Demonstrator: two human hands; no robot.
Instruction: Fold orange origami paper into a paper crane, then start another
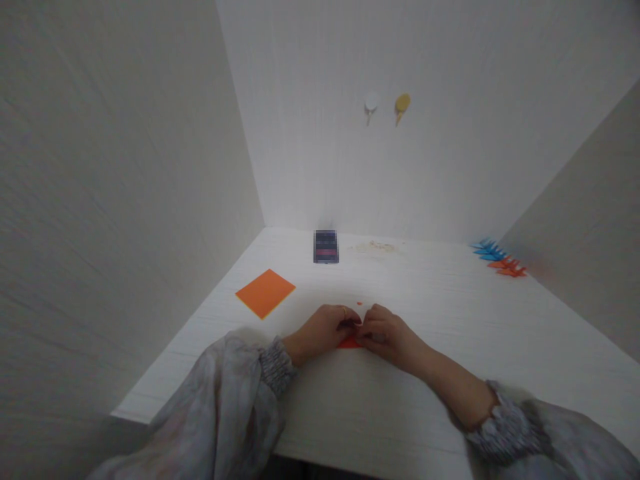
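Observation:
An orange-red sheet of origami paper (351, 343) lies on the white table between my hands, partly hidden under the fingers. From the left, my left hand (334, 325) has its fingers closed on the paper's left side; a ring shows on one finger. Opposite it, my right hand (387, 333) pinches the paper's right side, fingertips close to the left hand's. A small orange tip (359, 304) shows just beyond the fingers; I cannot tell whether it belongs to the same sheet. The exact folds are covered by my hands.
A stack of square orange paper (265, 294) lies to the left. Behind stands a dark blurred object (326, 247). Blue folded cranes (489, 250) and orange folded cranes (507, 267) line the right wall. Two hooks, white (371, 102) and yellow (403, 103), are on the back wall.

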